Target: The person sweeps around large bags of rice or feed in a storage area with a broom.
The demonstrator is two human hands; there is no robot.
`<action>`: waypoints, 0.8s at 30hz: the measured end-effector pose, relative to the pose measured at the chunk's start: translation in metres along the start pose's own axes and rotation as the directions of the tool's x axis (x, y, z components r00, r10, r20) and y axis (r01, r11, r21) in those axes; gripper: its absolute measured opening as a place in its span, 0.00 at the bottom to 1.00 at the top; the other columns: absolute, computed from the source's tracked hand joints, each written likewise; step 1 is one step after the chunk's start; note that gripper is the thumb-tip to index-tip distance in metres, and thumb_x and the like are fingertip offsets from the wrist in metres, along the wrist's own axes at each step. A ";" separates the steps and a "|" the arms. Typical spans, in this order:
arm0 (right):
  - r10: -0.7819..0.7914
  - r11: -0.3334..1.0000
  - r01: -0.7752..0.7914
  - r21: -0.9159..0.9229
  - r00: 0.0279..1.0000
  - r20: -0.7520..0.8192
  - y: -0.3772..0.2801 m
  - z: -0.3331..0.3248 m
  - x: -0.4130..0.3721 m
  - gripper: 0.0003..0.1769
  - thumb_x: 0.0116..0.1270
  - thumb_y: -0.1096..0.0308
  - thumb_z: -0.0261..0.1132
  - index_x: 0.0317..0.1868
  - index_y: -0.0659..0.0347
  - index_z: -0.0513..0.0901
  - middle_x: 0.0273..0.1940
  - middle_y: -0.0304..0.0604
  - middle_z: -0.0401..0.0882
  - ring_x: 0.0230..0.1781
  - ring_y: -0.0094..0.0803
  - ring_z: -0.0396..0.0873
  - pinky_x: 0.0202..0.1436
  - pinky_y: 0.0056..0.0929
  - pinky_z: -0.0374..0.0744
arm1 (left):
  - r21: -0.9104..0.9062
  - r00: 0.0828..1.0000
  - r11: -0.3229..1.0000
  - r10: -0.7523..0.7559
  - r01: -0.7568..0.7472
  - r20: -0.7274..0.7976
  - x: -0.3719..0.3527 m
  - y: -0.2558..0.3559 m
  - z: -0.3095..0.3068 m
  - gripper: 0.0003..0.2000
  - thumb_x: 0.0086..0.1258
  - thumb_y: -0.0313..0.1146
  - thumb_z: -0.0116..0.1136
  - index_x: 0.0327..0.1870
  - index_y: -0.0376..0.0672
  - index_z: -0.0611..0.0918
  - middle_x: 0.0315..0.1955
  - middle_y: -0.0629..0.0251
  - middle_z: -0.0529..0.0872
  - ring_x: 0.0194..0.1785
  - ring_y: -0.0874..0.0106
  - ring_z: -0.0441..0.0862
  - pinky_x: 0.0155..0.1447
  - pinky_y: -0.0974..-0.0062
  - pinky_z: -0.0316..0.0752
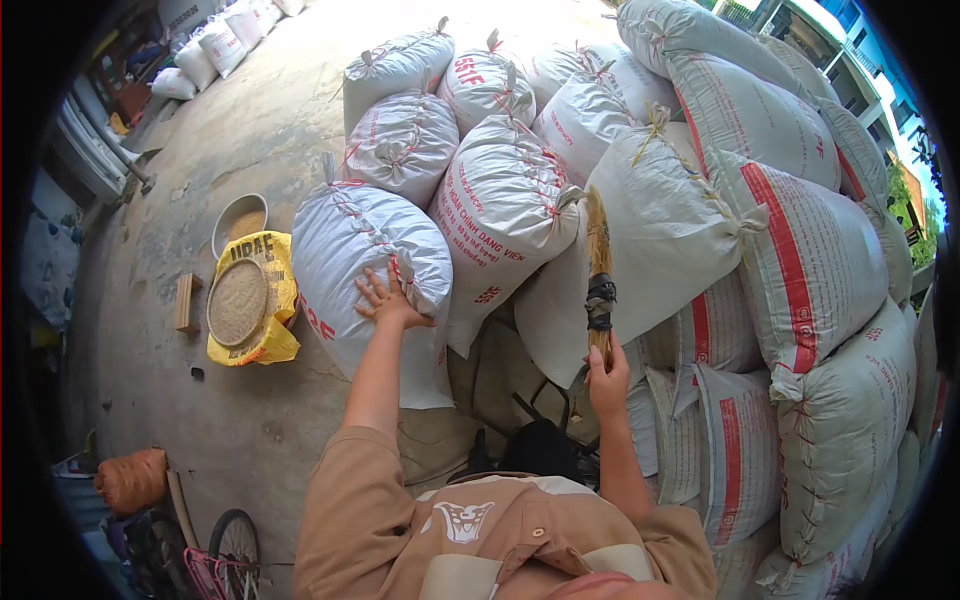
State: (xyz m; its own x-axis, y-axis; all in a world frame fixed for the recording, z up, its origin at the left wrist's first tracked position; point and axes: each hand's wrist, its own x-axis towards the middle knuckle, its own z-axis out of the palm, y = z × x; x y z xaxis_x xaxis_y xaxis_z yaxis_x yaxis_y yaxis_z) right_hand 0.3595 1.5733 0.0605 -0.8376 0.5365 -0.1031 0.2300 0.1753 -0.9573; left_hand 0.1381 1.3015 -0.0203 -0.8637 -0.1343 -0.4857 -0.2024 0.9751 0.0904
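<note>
The left hand lies flat, fingers spread, on a tied white sack — one of a big heap of stitched sacks with red print. The right hand is closed round the lower end of a small broom, held upright against the sacks. Well left of the left hand's sack, on the concrete floor, sit a yellow bag open on grain and a bowl.

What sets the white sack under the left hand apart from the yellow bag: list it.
The white sack is tied shut; the yellow bag gapes open, showing grain. The white sack bears red print, the yellow bag dark letters. The white sack looks bulkier than the yellow bag. Both are printed and stand on concrete.
</note>
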 end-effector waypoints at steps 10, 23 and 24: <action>-0.370 0.925 0.359 -0.127 0.926 -0.072 -0.036 0.016 0.166 0.29 0.58 0.78 0.55 0.62 0.66 0.61 0.43 0.42 0.72 0.39 0.24 0.72 0.43 0.20 0.71 | 0.029 1.000 1.000 0.001 -0.001 -0.012 -0.002 0.002 0.002 0.74 0.23 0.63 0.72 0.68 0.50 0.28 0.65 0.48 0.17 0.68 0.46 0.15 0.64 0.37 0.34; -0.024 0.933 0.172 0.317 0.907 -0.420 -0.076 0.109 0.476 0.29 0.57 0.76 0.56 0.60 0.72 0.59 0.55 0.57 0.66 0.55 0.43 0.69 0.59 0.34 0.66 | 0.194 0.996 0.981 -0.045 0.029 0.083 0.003 0.013 0.001 0.72 0.25 0.71 0.65 0.68 0.45 0.32 0.63 0.38 0.18 0.66 0.40 0.14 0.61 0.33 0.35; -0.063 0.953 0.199 0.230 0.869 -0.490 -0.070 0.118 0.487 0.31 0.56 0.76 0.57 0.61 0.71 0.58 0.56 0.59 0.64 0.57 0.45 0.67 0.59 0.35 0.66 | 0.184 0.997 0.982 -0.058 0.047 0.053 0.004 0.012 0.004 0.71 0.25 0.71 0.65 0.69 0.49 0.33 0.64 0.41 0.19 0.67 0.42 0.16 0.61 0.33 0.36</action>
State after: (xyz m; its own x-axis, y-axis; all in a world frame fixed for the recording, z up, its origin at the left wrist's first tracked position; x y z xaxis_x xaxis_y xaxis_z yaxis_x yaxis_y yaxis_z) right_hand -0.1230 1.7246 0.0450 -0.4996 0.8601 0.1033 -0.0610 0.0840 -0.9946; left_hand 0.1346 1.3134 -0.0246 -0.8248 -0.1806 -0.5358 -0.1540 0.9835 -0.0945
